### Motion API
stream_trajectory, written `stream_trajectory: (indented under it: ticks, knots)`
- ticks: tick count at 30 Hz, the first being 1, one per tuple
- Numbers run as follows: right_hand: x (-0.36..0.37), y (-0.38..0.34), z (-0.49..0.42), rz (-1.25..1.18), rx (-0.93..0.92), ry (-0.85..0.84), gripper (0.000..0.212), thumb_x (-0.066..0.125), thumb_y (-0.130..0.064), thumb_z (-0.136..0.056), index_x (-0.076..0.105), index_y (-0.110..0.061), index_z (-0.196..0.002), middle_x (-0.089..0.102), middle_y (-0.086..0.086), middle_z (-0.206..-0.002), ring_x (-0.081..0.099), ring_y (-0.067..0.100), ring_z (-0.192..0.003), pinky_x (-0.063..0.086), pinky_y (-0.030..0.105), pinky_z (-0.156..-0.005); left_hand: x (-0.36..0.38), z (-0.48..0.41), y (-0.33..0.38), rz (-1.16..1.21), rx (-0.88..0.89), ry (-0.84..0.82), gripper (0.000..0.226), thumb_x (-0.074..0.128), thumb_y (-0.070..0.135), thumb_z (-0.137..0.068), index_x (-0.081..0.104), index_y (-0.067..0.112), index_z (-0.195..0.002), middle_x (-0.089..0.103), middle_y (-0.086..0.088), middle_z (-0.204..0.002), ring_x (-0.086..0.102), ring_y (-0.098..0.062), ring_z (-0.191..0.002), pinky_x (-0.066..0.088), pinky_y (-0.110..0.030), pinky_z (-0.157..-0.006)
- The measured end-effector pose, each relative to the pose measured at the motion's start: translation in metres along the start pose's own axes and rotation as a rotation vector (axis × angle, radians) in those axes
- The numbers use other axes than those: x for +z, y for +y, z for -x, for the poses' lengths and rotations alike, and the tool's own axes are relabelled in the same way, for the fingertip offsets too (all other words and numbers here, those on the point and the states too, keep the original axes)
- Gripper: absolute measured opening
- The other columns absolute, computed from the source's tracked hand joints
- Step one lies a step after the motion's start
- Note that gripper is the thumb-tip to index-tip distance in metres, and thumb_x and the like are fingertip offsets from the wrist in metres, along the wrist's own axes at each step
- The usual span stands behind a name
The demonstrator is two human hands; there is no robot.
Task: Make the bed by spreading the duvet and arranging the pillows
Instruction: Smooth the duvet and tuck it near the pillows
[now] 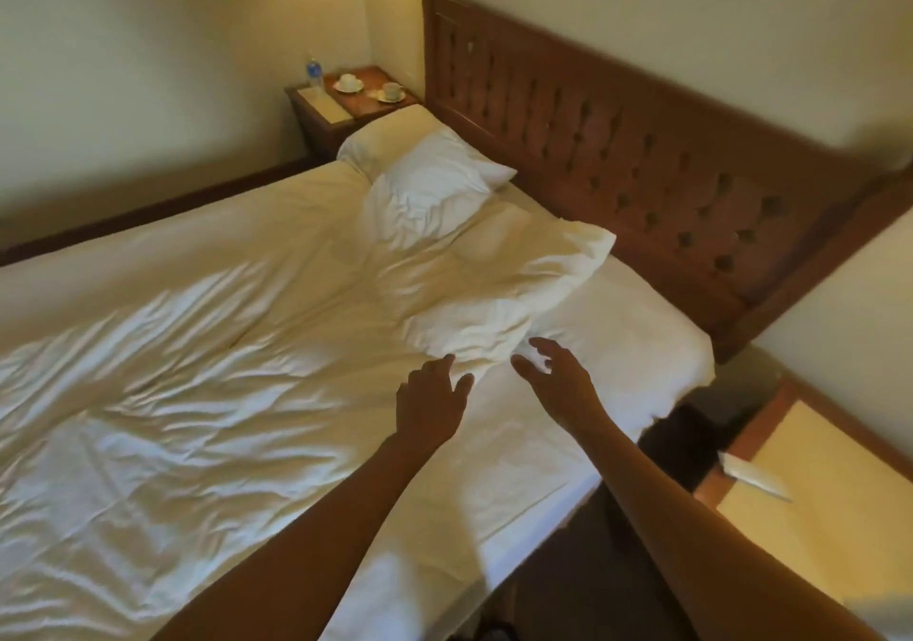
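On the left, the white duvet point(173, 368) lies spread over most of the bed, creased but roughly flat. Its upper edge reaches the pillows. In the far corner, a small wooden nightstand point(353, 109) holds a water bottle point(313, 72) with a blue label and two cups on saucers point(348, 82). The label is too small to read, and no other writing shows anywhere.

The far pillow point(425, 191) sits at the head of the bed, tilted slightly and overlapping the near pillow point(494, 284). The near pillow lies askew. Its long axis runs diagonally from a low corner by the hands up and right toward the headboard point(642, 146).

The left hand point(430, 398) hovers over the duvet's edge with its fingers relaxed and apart, holding nothing. The pillow's near corner lies just ahead of its fingertips, slightly to the right. The right hand point(558, 378) is also empty, with its fingers spread. It reaches a little further in, so it is probably the nearer of the two to that corner. Whether it touches the fabric cannot be told.

To grasp the pillow, both hands would likely move forward and close on that corner and the edges beside it. The pillow could then be turned square to the headboard.

Bare sheet point(632, 339) shows to the right of the pillow. Beyond the bed, a light-topped side table point(815, 482) carries a white card point(751, 475).
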State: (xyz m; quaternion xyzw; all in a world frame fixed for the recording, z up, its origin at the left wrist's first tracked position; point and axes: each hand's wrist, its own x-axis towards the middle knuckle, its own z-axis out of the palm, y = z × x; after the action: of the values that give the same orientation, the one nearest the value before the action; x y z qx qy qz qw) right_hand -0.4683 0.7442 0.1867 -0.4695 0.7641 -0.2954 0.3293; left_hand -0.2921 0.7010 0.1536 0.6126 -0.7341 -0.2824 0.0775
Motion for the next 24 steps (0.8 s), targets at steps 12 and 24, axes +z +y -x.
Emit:
stream_trajectory:
  ticks: [12, 24]
  knots:
    - [-0.006, 0.027, -0.204, 0.352, -0.156, -0.224, 0.074, 0.056, -0.056, -0.093, 0.027, -0.027, -0.154, 0.031, 0.001, -0.158, 0.032, 0.022, -0.143, 0.032, 0.043, -0.112, 0.054, -0.139, 0.03, 0.015, -0.311, 0.0, 0.078, 0.036, 0.068, -0.094, 0.001, 0.038, -0.157, 0.002, -0.006, -0.166, 0.01, -0.033, -0.15, 0.026, -0.047, -0.117]
    - [0.048, 0.124, -0.414, 0.891, -0.418, -0.535, 0.082, 0.011, -0.078, -0.089, -0.014, -0.036, -0.155, -0.003, 0.001, -0.166, 0.001, 0.026, -0.153, -0.003, 0.055, -0.119, 0.169, -0.291, 0.036, -0.047, -0.495, -0.042, 0.109, 0.05, 0.077, -0.082, -0.021, 0.036, -0.153, -0.032, -0.008, -0.159, -0.021, -0.038, -0.148, 0.003, -0.055, -0.121]
